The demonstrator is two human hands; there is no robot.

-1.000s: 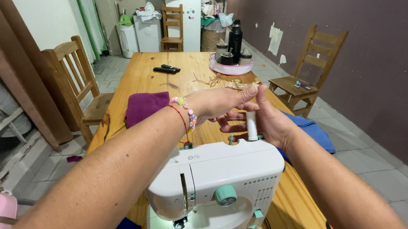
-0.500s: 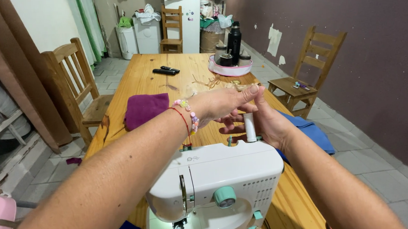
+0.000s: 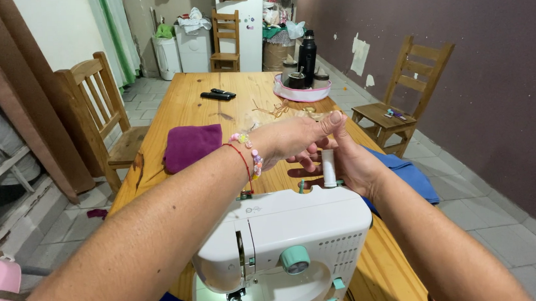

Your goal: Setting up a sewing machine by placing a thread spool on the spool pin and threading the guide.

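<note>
A white sewing machine (image 3: 285, 230) with mint-green knobs stands on the wooden table (image 3: 197, 111) right in front of me. An upright white thread spool (image 3: 329, 168) sits on its top at the right. My left hand (image 3: 295, 136), with a beaded bracelet and a red string on the wrist, reaches across above the machine, its thumb and fingertips pinched together just above the spool. My right hand (image 3: 354, 161) cups the spool from behind, fingers curled past it under the left hand. No thread shows between the fingers.
A purple folded cloth (image 3: 190, 146) lies on the table to the left, and blue fabric (image 3: 406, 173) hangs off the right edge. At the far end are two black remotes (image 3: 218, 95) and a tray with a black flask (image 3: 306, 58). Wooden chairs (image 3: 101, 111) stand on both sides.
Both hands stay at the spool. The left hand's pinched fingertips have shifted a little to the right above it.
</note>
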